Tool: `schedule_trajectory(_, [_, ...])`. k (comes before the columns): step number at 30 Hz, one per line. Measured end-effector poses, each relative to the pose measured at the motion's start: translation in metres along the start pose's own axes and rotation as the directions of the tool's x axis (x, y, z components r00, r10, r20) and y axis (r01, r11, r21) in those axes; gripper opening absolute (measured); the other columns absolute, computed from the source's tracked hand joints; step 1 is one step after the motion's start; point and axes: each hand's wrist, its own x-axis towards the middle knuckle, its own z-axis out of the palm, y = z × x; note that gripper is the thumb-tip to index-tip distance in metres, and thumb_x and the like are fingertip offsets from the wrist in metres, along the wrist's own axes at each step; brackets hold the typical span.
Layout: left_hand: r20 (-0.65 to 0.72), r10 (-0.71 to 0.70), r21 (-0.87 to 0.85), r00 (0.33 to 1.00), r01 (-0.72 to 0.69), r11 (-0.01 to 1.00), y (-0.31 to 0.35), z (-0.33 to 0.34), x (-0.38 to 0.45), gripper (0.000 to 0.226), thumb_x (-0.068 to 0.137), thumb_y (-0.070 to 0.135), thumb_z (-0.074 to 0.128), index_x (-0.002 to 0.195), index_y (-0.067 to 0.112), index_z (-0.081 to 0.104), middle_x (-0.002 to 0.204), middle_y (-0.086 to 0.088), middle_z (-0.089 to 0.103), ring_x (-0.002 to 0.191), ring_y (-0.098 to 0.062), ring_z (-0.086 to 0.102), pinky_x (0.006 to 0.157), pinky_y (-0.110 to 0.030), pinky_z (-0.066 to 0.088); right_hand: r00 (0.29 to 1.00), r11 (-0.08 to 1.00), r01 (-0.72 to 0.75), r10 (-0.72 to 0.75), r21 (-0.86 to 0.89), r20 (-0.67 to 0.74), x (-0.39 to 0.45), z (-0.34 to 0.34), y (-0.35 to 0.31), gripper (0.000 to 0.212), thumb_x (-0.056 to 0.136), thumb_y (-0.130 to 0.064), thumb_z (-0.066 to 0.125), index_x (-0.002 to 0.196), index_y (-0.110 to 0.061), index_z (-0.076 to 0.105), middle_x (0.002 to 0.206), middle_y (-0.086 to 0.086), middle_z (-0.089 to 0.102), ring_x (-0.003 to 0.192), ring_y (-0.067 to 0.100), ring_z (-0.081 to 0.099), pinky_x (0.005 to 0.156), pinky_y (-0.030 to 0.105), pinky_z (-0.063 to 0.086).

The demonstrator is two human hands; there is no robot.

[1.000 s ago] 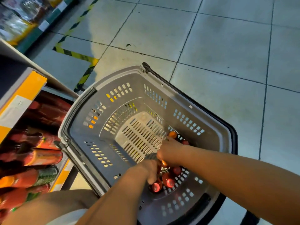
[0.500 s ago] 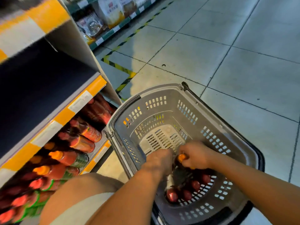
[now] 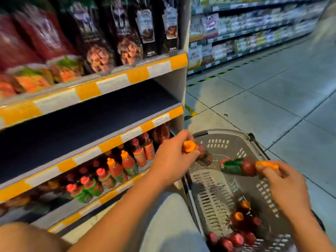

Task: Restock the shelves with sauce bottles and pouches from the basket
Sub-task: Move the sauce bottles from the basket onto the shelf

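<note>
Grey slotted basket (image 3: pixel 227 142) at lower right. Red sauce bottles (image 3: pixel 238 167) are capped orange, labelled green. Shelf edge strips (image 3: pixel 109 82) at left are banded orange and white. Floor tiles (image 3: pixel 272 99) are pale grey.

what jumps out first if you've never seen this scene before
Two hands, each lifting an orange-capped sauce bottle above the grey basket: the left hand grips one bottle near the shelf, the right hand holds another bottle by its cap. To the left, a bare dark shelf sits between packed pouches above and rows of sauce bottles below.
</note>
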Motion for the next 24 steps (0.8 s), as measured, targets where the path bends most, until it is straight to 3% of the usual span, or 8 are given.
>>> schedule_trajectory(2, [-0.118,0.005,-0.064,0.993,-0.012,0.998,-0.009,-0.045,-0.025,0.024,0.088,0.041,0.075,0.103,0.033,0.058,0.084,0.008,0.067,0.079,-0.009,0.062,0.072,-0.041,0.053,1.0,0.99,-0.027,0.028,0.14,-0.004,-0.017,0.006,-0.025,0.008,0.082,-0.027,0.075,0.089,-0.026,0.078,0.079,-0.008,0.076,0.078,0.007,0.073,0.065,0.044,0.059])
schedule_trajectory(4, [-0.203,-0.025,-0.155,0.979,-0.007,0.988,-0.019,-0.089,-0.054,0.027,0.089,0.044,0.073,0.111,0.033,0.06,0.087,0.005,0.07,0.081,-0.013,0.069,0.07,-0.044,0.058,0.998,0.954,-0.059,0.05,0.294,0.037,-0.032,0.015,-0.051,0.02,0.074,-0.033,0.074,0.091,-0.024,0.079,0.084,0.004,0.078,0.084,0.023,0.076,0.077,0.042,0.063])
schedule_trajectory(7, [-0.374,-0.054,-0.19,0.926,-0.019,0.981,-0.041,-0.153,-0.106,0.026,0.092,0.039,0.074,0.113,0.029,0.063,0.093,0.008,0.071,0.085,-0.012,0.072,0.066,-0.022,0.057,0.993,0.903,-0.08,0.034,0.422,0.117,-0.049,0.035,-0.093,0.016,0.072,-0.029,0.073,0.085,-0.021,0.08,0.081,0.005,0.077,0.074,0.018,0.075,0.074,0.037,0.065])
schedule_trajectory(12, [-0.595,-0.191,-0.275,0.781,0.026,0.961,-0.095,-0.237,-0.195,0.024,0.088,0.027,0.079,0.109,0.023,0.067,0.079,-0.005,0.072,0.068,-0.024,0.072,0.066,-0.037,0.06,0.931,0.848,-0.111,-0.095,0.519,0.353,-0.079,0.098,-0.154,0.012,0.078,-0.018,0.068,0.08,-0.016,0.08,0.076,0.008,0.074,0.069,0.014,0.072,0.069,0.025,0.062])
schedule_trajectory(15, [-0.699,-0.265,-0.279,0.664,0.088,0.956,-0.13,-0.27,-0.246,0.026,0.087,0.028,0.082,0.108,0.022,0.068,0.082,-0.004,0.072,0.068,-0.021,0.072,0.062,-0.032,0.061,0.853,0.876,-0.058,-0.206,0.48,0.479,-0.105,0.156,-0.178,0.025,0.087,-0.009,0.063,0.073,-0.021,0.079,0.074,0.009,0.074,0.069,0.015,0.073,0.065,0.024,0.061])
schedule_trajectory(19, [-0.775,-0.39,-0.373,0.498,0.137,0.917,-0.179,-0.289,-0.304,0.023,0.085,0.024,0.079,0.104,0.019,0.067,0.075,-0.005,0.072,0.06,-0.021,0.071,0.049,-0.019,0.054,0.72,0.931,0.006,-0.257,0.365,0.645,-0.148,0.237,-0.2,0.02,0.09,-0.007,0.063,0.078,-0.014,0.078,0.078,0.013,0.076,0.071,0.02,0.075,0.059,0.021,0.058])
schedule_trajectory(21, [-0.797,-0.452,-0.438,0.401,0.131,0.889,-0.204,-0.289,-0.329,0.021,0.085,0.021,0.08,0.1,0.018,0.066,0.076,-0.004,0.072,0.062,-0.02,0.07,0.056,-0.028,0.062,0.649,0.955,0.028,-0.242,0.295,0.721,-0.169,0.275,-0.204,0.014,0.089,-0.008,0.066,0.08,-0.007,0.077,0.078,0.016,0.076,0.07,0.024,0.074,0.062,0.025,0.059])
schedule_trajectory(24, [-0.795,-0.531,-0.505,0.293,0.168,0.847,-0.241,-0.282,-0.358,0.026,0.079,0.03,0.081,0.098,0.021,0.067,0.078,0.0,0.071,0.064,-0.015,0.069,0.06,-0.04,0.065,0.554,0.977,0.068,-0.207,0.203,0.806,-0.196,0.327,-0.204,0.015,0.087,-0.01,0.068,0.074,-0.006,0.075,0.074,0.013,0.075,0.062,0.016,0.066,0.06,0.028,0.053])
